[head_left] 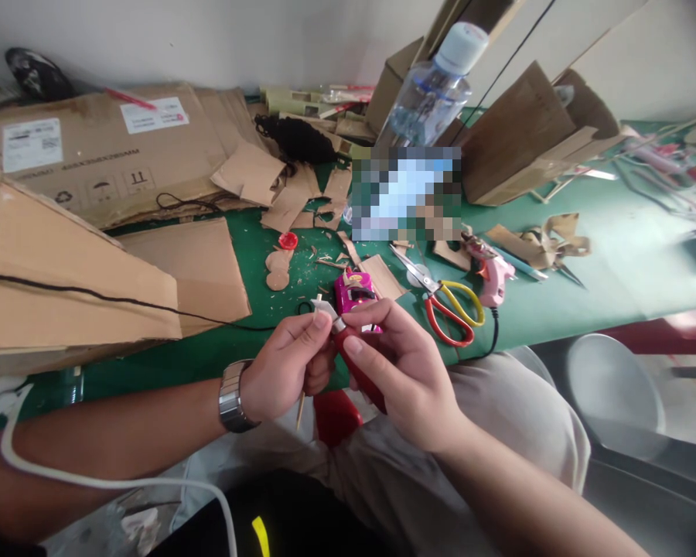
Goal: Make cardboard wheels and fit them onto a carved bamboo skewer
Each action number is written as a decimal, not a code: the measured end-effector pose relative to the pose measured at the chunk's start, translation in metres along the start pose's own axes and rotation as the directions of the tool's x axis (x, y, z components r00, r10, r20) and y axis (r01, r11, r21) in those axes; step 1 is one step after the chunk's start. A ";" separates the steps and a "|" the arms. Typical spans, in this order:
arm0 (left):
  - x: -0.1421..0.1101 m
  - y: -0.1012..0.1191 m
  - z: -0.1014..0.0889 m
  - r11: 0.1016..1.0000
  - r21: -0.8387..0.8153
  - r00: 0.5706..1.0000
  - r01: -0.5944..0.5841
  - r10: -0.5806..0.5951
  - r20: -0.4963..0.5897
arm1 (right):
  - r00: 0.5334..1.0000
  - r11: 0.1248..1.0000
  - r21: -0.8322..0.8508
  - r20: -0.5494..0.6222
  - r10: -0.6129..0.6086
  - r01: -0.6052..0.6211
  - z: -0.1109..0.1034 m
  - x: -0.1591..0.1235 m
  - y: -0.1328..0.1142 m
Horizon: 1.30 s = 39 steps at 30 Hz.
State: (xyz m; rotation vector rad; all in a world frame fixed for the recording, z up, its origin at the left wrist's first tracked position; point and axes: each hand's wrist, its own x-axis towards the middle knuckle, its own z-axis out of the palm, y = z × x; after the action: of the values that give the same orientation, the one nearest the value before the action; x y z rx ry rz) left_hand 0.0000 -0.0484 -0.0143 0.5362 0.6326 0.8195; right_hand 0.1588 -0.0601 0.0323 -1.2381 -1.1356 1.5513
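Observation:
My left hand [290, 356], with a metal watch on its wrist, is closed around a thin wooden stick [300, 414]. The stick's lower end points down below my fist and its tip shows just above my thumb. In my right hand [409, 379] is a knife [364, 379] with a red handle, my fingers wrapped round it. Its short pale blade [325, 308] lies against the stick's upper end, beside my left thumb. Just behind both hands sits a magenta object [348, 292] with a dark part on top, partly hidden by my right fingers.
Scissors [455, 313] with red and yellow handles lie right of my hands, beside a pink glue gun [493, 278]. Cardboard scraps [293, 197], cardboard discs [278, 271] and a red cap [288, 241] are behind. A water bottle [421, 108] stands farther back; a cardboard piece [75, 263] rises left.

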 end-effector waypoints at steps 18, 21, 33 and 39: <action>0.001 0.004 0.003 0.999 -0.023 0.998 0.043 -0.044 -0.043 | 0.999 0.999 0.032 -0.002 0.040 -0.040 0.001 0.004 0.003; 0.002 0.002 0.002 0.999 -0.011 0.998 0.042 -0.043 -0.051 | 0.999 0.998 0.028 -0.010 0.048 -0.048 0.001 0.004 0.003; 0.003 0.002 0.003 0.999 -0.041 0.993 0.021 -0.025 -0.114 | 1.000 1.000 -0.005 -0.029 -0.004 0.004 0.000 0.006 0.002; 0.005 0.002 0.000 0.994 -0.109 0.991 0.012 -0.026 -0.130 | 1.000 0.999 0.020 0.003 0.029 -0.029 0.001 0.004 0.001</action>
State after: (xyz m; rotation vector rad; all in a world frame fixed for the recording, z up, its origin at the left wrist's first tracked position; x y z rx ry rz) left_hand 0.0015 -0.0437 -0.0147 0.3798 0.7084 0.8705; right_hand 0.1567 -0.0564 0.0304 -1.2444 -1.1055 1.5820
